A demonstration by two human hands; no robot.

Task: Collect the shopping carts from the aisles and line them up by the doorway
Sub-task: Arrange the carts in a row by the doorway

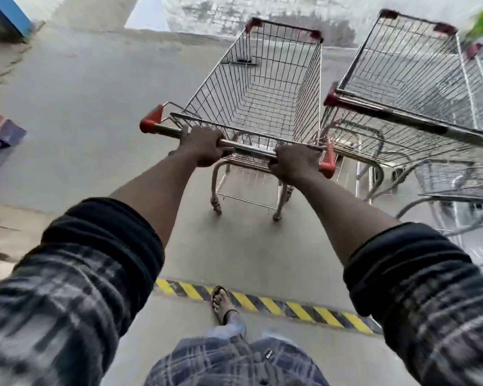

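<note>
1. Standing on the concrete floor [81, 107], mid-scene: wire cart [262, 87], far end toward the wall.
2. Second cart [402, 79] just beside it on the right.
3. Yellow-black stripe [290, 305] crosses the near floor, sandalled foot [222, 302] on it.
4. Left hand [204, 147] and right hand [293, 165]: fingers clamped round the first cart's handle bar [250, 147].
</note>
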